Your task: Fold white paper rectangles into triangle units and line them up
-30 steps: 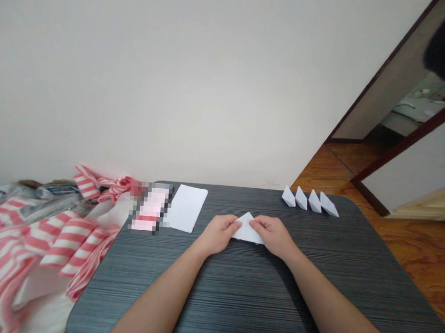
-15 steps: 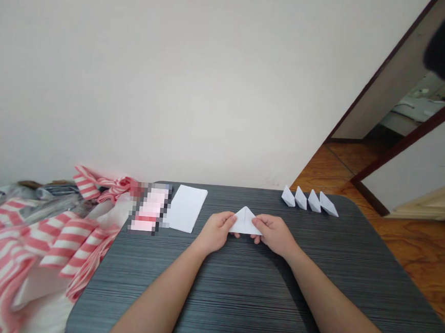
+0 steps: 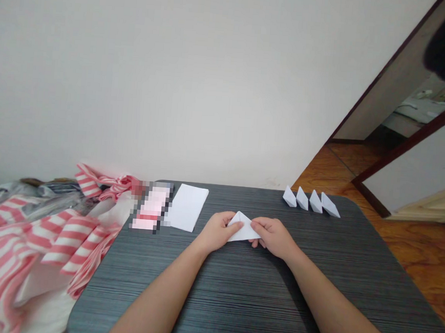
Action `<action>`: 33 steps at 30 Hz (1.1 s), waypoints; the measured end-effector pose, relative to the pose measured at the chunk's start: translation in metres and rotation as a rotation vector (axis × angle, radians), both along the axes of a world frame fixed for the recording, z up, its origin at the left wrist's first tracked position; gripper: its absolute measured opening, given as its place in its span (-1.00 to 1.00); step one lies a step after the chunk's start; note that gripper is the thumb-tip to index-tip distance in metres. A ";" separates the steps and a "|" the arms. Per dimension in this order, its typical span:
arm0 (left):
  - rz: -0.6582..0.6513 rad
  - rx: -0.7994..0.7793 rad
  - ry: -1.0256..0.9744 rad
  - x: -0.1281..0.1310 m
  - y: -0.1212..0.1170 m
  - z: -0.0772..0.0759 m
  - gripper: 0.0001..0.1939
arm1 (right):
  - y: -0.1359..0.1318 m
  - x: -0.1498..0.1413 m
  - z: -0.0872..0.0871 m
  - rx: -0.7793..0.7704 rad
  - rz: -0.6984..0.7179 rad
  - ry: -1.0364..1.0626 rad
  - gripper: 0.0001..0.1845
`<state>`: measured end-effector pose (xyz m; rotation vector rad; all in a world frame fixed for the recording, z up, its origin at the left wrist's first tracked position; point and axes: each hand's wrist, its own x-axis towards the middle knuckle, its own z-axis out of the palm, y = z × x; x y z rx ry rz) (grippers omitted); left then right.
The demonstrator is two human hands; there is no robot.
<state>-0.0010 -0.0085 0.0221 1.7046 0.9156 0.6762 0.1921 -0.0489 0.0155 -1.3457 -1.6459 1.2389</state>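
Note:
A small white sheet of paper folded into a triangle is held just above the dark table, its peak pointing away from me and its long edge tilted. My left hand pinches its left side, the thumb lying across the front face. At the right corner, my right hand grips the paper between thumb and fingers, with some fingertips curled underneath. Several folded white paper boats stand in a row at the back right of the table.
A stack of white paper lies at the back left, beside a blurred-out phone-like object. Red-and-white striped cloth is heaped left of the dark table. A pale wall rises behind; wooden floor shows at right.
The folded paper has turned, its peak shifting left and its left corner dropping toward me. My left thumb has slid inward over the front face. My right hand stays at the right corner.

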 end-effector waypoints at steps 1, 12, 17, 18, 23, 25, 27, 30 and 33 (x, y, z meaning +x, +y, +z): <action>0.002 0.012 0.014 0.000 0.000 0.000 -0.67 | 0.000 -0.001 0.000 0.010 0.013 0.003 -0.68; 0.062 0.012 0.035 -0.001 0.003 -0.006 -0.66 | -0.003 0.001 -0.001 0.256 0.049 -0.184 -0.73; 0.060 0.015 0.037 -0.001 0.003 -0.007 -0.67 | -0.003 0.001 0.003 0.335 0.059 -0.219 -0.83; 0.053 0.021 0.041 -0.001 0.002 -0.007 -0.68 | -0.003 0.000 0.004 0.352 0.062 -0.215 -0.85; 0.019 0.056 0.074 0.000 0.001 -0.006 -0.71 | -0.003 -0.002 0.009 0.411 0.065 -0.185 -0.83; 0.011 0.065 0.088 0.001 0.000 -0.006 -0.71 | -0.002 -0.002 0.009 0.408 0.058 -0.181 -0.80; 0.001 0.074 0.103 0.001 -0.001 -0.005 -0.71 | -0.003 -0.003 0.009 0.410 0.045 -0.192 -0.78; -0.004 0.085 0.095 0.000 -0.001 -0.001 -0.68 | -0.003 -0.003 0.008 0.421 0.010 -0.243 -0.79; -0.032 0.028 -0.001 0.000 -0.003 0.003 -0.67 | -0.003 -0.003 0.006 0.410 -0.069 -0.290 -0.80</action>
